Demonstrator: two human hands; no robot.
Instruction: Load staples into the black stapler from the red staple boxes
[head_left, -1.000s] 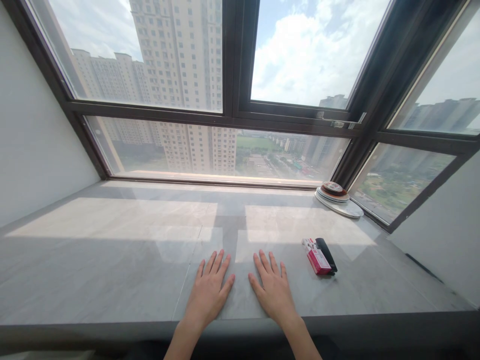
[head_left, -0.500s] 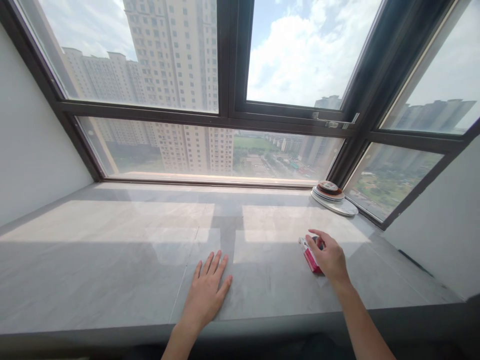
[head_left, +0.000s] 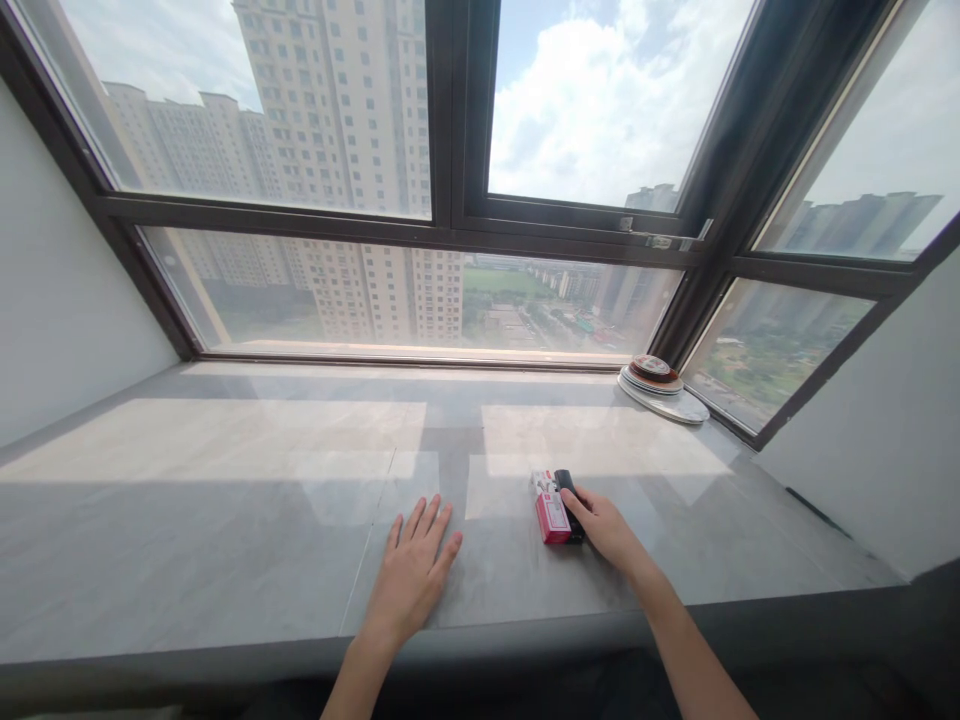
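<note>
My left hand [head_left: 411, 582] lies flat on the grey sill, palm down, its fingers spread and holding nothing. To the right, my right hand [head_left: 606, 528] is closed around a black oblong object that looks like a stapler [head_left: 564, 482], with the thumb over its top; the other fingers are mostly hidden. A small pink-and-white box [head_left: 552, 520] stands right against the left side of the stapler. Both things are on or just above the sill; I cannot tell whether they touch it.
The wide grey stone sill [head_left: 225, 540] has patches of sunlight and a thin joint line. A stack of round plates [head_left: 664, 392] sits in the far right corner by the dark window frame [head_left: 420, 362]. White walls [head_left: 75, 270] close both ends.
My right hand has moved left, and the pink-and-white box and black stapler have come left with it. Its fingers now wrap the stapler. My left hand stays in place.
</note>
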